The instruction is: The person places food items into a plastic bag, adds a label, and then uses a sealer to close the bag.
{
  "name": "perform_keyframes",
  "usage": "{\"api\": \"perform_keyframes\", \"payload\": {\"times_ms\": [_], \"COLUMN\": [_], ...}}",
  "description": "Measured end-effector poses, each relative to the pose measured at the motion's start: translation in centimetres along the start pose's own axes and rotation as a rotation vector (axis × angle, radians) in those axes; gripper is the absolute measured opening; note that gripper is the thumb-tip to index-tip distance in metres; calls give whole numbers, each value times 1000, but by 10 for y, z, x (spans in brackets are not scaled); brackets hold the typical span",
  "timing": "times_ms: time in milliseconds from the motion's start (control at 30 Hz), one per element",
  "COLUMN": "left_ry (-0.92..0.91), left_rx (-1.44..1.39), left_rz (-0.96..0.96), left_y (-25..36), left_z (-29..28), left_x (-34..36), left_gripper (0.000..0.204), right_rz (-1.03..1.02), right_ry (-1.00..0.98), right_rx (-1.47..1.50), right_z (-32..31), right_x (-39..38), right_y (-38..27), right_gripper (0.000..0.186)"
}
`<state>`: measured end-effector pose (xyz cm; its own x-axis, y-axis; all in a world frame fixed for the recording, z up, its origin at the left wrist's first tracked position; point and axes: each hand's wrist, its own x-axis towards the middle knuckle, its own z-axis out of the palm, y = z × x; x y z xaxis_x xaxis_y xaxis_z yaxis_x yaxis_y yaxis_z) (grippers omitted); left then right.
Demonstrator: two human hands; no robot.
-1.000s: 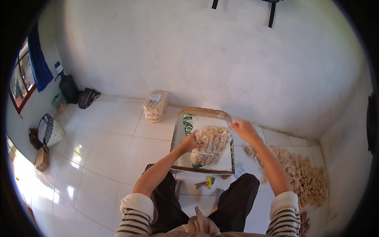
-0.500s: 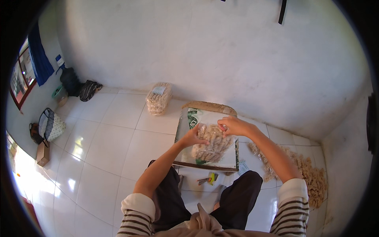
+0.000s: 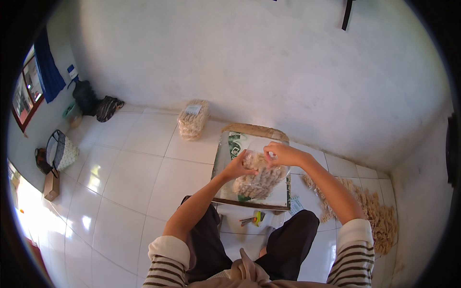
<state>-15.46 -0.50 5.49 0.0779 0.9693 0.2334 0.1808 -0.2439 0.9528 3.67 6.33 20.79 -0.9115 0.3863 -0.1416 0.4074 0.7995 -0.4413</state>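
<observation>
One clear plastic bag (image 3: 259, 182), packed plump with pale beige, knobbly pieces, sits over the low table (image 3: 222, 165), toward the right of its surface and close to the near edge. Its film is glossy and wrinkled, with light glinting off the creases, and the pieces inside press together in rough rows. Its upper end lies between the two hands, while its lower end reaches toward the person.

The left hand (image 3: 236, 168) grips the bag's upper left side, thumb laid across the front, so the bag is just to the right of that palm. The right hand (image 3: 282, 156) is at the bag's upper right corner, fingers bent and drawn narrow; the bag lies below and to the left of it. Something small and pinkish shows among those fingers, and I cannot tell whether they pinch it or the film.

Beyond the far left corner of the table, a second filled bag (image 3: 193, 120) stands on the floor near the wall. Off the near right corner lies a pale blue sheet (image 3: 296, 205), with a heap of loose beige pieces (image 3: 374, 211) farther right. Below the near edge, a tool with a yellow-green part (image 3: 254, 219) rests on the tiles.
</observation>
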Motion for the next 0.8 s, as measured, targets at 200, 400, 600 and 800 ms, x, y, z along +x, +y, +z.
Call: {"api": "perform_keyframes", "payload": {"times_ms": [200, 400, 600, 800], "left_ry": [28, -39, -100, -93], "left_rx": [-27, -128, -255, -529], "left_rz": [18, 45, 227, 113], "left_y": [-14, -11, 22, 28], "left_z": [0, -4, 3, 4], "left_x": [-1, -5, -3, -1], "left_gripper": [96, 87, 72, 59], "right_rz": [-57, -67, -32, -92], "right_ry": [55, 93, 83, 48], "right_rx": [-43, -65, -34, -15], "right_z": [17, 28, 33, 27], "right_x": [10, 15, 10, 11], "right_y": [-7, -9, -4, -6], "right_gripper": [26, 25, 25, 19]}}
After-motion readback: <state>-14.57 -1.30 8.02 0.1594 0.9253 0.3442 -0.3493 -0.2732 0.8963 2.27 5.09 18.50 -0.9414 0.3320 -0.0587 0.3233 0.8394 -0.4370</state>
